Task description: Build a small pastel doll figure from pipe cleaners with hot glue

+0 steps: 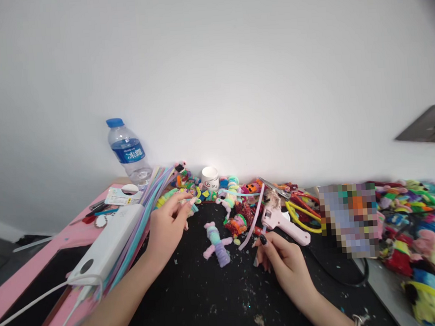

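Observation:
A small doll of twisted pipe cleaners, lilac, mint and pink, lies on the black mat between my hands. To its upper left is my left hand, thumb and fingers drawn together beside short pale pipe cleaner pieces; what they pinch is too small to tell. My right hand is right of the doll, fingers curled in close to the nozzle of a pink glue gun. Anything within those fingers is hidden. A pale pink pipe cleaner stretches just left of the glue gun.
A water bottle and a white paper cup stand near the wall. Left lie a white power strip and a bundle of pipe cleaners. Scissors, yellow-handled pliers and colourful dolls fill the right.

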Action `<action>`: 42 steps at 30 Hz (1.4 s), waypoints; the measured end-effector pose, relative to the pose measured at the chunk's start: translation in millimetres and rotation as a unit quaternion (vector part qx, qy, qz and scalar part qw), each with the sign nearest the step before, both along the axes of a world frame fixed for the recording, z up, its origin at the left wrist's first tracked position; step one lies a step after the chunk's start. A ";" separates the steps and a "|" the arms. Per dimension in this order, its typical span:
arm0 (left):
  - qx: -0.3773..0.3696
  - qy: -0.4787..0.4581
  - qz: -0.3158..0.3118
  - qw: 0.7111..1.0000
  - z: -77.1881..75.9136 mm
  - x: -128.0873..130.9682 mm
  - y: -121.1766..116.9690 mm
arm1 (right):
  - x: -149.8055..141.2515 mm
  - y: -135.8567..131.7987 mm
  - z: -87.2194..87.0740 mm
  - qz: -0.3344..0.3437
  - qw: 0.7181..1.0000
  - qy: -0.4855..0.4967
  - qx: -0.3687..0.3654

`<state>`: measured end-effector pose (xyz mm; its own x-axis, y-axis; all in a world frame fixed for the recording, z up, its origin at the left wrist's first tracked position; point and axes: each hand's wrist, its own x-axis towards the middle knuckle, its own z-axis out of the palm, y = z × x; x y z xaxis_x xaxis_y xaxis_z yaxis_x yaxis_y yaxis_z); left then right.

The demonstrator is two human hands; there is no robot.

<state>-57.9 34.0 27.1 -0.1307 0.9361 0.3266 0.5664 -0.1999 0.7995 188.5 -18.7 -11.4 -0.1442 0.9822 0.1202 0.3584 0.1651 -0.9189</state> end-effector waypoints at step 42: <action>0.004 -0.033 -0.303 0.952 3.1 48.3 -12.7 | 0.8 0.0 2.9 -0.031 0.997 0.074 -0.006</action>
